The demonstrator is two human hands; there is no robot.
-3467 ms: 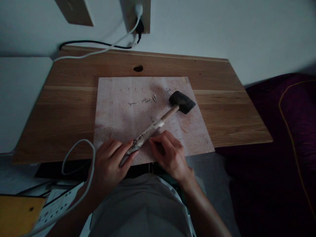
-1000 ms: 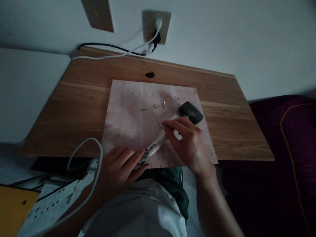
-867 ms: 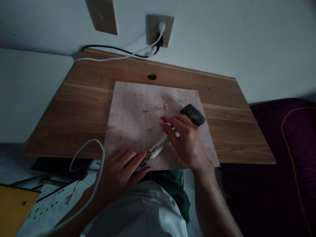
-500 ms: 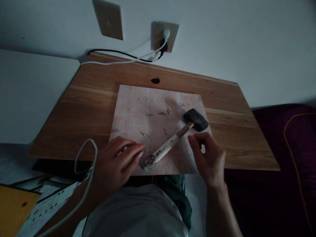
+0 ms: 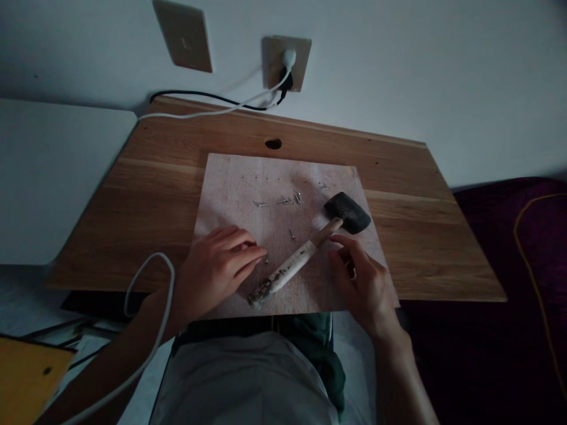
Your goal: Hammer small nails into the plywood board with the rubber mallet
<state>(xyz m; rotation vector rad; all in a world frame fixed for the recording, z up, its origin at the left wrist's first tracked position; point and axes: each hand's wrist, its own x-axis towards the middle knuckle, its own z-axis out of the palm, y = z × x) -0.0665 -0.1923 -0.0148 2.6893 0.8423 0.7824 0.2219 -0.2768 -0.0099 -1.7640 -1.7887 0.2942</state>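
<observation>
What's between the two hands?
Head view: the mallet's handle, slanting across the board between left hand and right hand; a small fastener shows at the left fingertips.

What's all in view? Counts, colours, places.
Wall: one, pale, back
Wall plates: two, beige, on wall
Plugs: two, white and black, back
Cables: two white stretches, one black, back and left
Tabletop: one, brown, centre
Board: one, pinkish, on tabletop
Mallet: one, black and whitish, on board
Metal fasteners: several, silvery, on board
Side panel: one, white, left
Lower panel: one, yellow, lower left
Fabric: one, purple, right
Clothing: count unclear, grey and green, bottom
Left hand: one, over board, near fastener
Right hand: one, beside mallet
</observation>
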